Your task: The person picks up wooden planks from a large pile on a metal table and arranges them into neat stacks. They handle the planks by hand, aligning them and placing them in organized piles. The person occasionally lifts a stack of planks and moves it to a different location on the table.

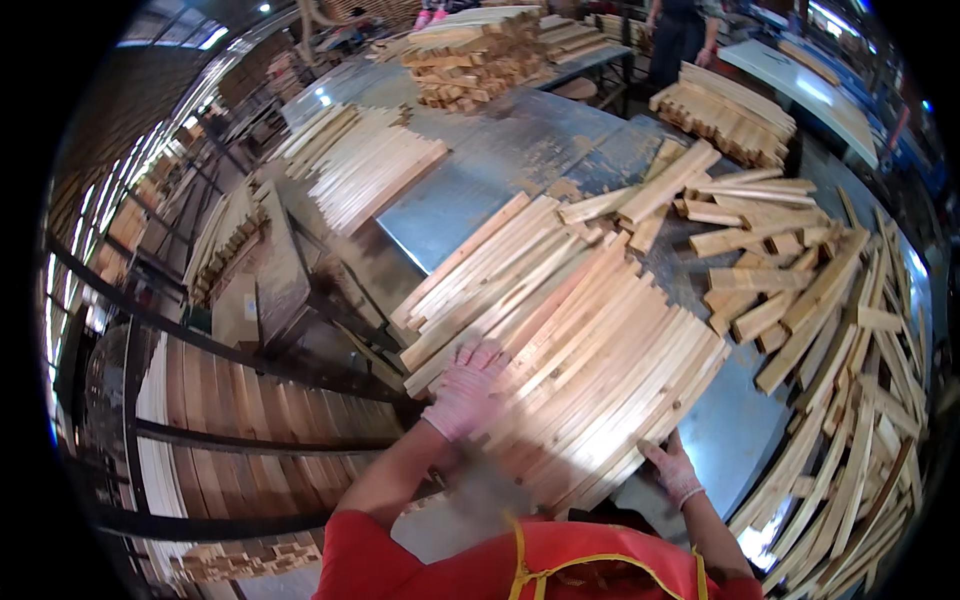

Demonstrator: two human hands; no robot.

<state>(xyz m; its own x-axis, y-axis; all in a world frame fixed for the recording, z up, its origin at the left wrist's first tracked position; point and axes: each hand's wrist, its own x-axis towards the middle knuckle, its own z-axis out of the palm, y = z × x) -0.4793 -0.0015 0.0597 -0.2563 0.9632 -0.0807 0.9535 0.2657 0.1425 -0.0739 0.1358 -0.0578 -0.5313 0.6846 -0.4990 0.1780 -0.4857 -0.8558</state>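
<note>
A row of pale wooden strips (590, 370) lies side by side in front of me, slanting up to the right. My left hand (468, 388), in a pinkish-white glove, rests on the strips' left ends with its fingers laid over the wood. Along the row's near right edge, my right hand (672, 468) grips the outermost wooden strip (640, 462), thumb on top; its other fingers are partly hidden. Beyond my left hand, a few more strips (480, 262) lie against the row at slightly uneven lengths.
Loose wood pieces (810, 300) are heaped on the right. Another row of strips (375, 165) lies farther off on the metal table (440, 210), with stacked wood (475, 60) behind. A dark metal rack (250, 355) holds boards on the left. A person (680, 40) stands at the back.
</note>
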